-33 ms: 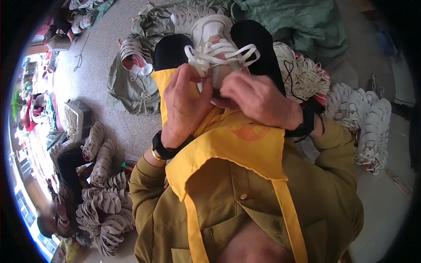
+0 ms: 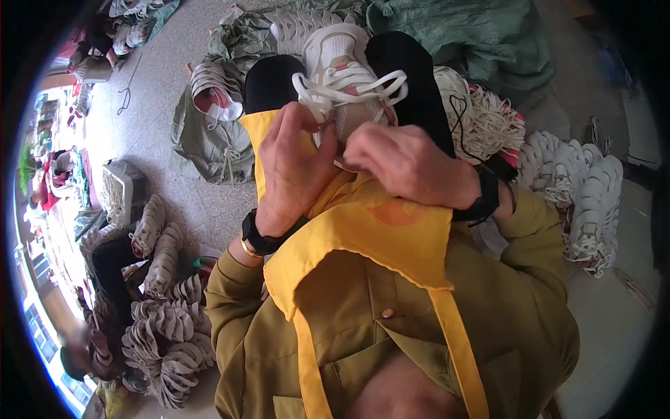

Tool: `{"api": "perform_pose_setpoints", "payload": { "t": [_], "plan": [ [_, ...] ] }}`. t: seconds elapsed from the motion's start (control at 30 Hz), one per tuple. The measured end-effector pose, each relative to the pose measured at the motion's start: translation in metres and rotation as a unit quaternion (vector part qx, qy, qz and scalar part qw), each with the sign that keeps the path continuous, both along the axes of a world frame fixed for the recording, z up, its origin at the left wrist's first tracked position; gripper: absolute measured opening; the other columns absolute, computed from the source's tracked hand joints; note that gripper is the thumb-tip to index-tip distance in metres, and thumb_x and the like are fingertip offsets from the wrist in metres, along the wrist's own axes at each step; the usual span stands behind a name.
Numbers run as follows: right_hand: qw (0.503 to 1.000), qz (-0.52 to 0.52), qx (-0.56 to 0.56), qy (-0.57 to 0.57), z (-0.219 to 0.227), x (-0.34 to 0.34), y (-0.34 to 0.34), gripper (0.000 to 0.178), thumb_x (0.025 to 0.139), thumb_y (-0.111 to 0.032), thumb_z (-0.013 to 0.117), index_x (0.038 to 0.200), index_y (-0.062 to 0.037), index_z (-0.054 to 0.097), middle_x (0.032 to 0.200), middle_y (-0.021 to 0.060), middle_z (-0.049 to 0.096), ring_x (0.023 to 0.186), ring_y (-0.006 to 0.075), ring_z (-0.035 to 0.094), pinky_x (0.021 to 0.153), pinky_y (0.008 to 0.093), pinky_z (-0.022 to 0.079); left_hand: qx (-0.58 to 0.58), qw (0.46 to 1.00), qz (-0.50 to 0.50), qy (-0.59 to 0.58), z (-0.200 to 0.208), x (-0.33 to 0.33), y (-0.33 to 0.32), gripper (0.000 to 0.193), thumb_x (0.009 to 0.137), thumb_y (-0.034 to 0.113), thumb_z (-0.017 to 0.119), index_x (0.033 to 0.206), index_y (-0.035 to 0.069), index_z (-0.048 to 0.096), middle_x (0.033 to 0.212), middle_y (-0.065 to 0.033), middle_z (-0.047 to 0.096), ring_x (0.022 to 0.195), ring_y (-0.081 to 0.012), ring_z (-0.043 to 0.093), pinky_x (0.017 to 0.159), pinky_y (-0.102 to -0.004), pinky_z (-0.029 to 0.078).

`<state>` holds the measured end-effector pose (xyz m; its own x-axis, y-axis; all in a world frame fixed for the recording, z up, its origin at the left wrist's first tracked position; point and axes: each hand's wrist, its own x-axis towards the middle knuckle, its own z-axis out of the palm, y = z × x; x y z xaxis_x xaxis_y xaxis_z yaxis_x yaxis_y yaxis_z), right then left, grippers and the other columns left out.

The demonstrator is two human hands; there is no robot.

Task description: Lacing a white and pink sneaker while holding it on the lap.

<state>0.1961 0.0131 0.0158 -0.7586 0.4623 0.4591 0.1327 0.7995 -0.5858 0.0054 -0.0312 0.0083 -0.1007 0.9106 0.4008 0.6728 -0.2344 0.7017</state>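
Observation:
A white and beige sneaker [image 2: 336, 50] with pink touches rests between my knees, its toe pointing away from me. White laces [image 2: 352, 80] cross its upper and stand out in loose loops on both sides. Thumb and fingers of my left hand [image 2: 296, 164] are pinched together at the left side of the shoe, near its opening. My right hand [image 2: 412, 160] is curled closed at the right side of the opening, fingertips close to my left hand. Whatever its fingers hold is hidden. The heel end is mostly covered by my hands.
A bundle of white laces [image 2: 481, 119] lies by my right knee. Rows of nested sneakers [image 2: 593, 216] are at the right, more shoe stacks [image 2: 167, 335] at the left. Another sneaker [image 2: 216, 94] sits on grey-green sacking [image 2: 202, 146]. A green sack [image 2: 467, 42] lies beyond my knees.
My right hand has shifted slightly left and toward me. The right lace loop has drawn in a little to the left. My left hand stays in place.

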Motion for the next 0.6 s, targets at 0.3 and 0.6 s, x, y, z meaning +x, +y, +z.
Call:
{"api": "perform_pose_setpoints", "payload": {
  "t": [0.3, 0.6],
  "plan": [
    [0.992, -0.099, -0.059, 0.043, -0.011, -0.015, 0.01, 0.018, 0.085, -0.005, 0.072, 0.102, -0.0061, 0.066, 0.096, 0.0118, 0.064, 0.08, 0.0341, 0.067, 0.067, 0.0391, 0.056, -0.01, 1.0, 0.011, -0.013, 0.001, -0.003, -0.001, 0.022, 0.078, 0.0, 0.074, 0.088, 0.003, 0.054, 0.078, -0.0111, 0.063, 0.072, -0.0285, 0.066, 0.064, -0.0362, 0.052],
    [0.992, -0.108, 0.039, -0.044, -0.025, -0.032, 0.03, 0.007, 0.083, -0.009, 0.067, 0.086, -0.0029, 0.065, 0.083, 0.0089, 0.061, 0.073, 0.0287, 0.066, 0.062, 0.038, 0.053, -0.043, 0.997, 0.028, -0.057, -0.002, -0.005, -0.003, 0.027, 0.081, 0.003, 0.074, 0.098, 0.006, 0.053, 0.085, -0.0088, 0.069, 0.082, -0.0251, 0.074, 0.069, -0.0338, 0.056]
  ]
}}
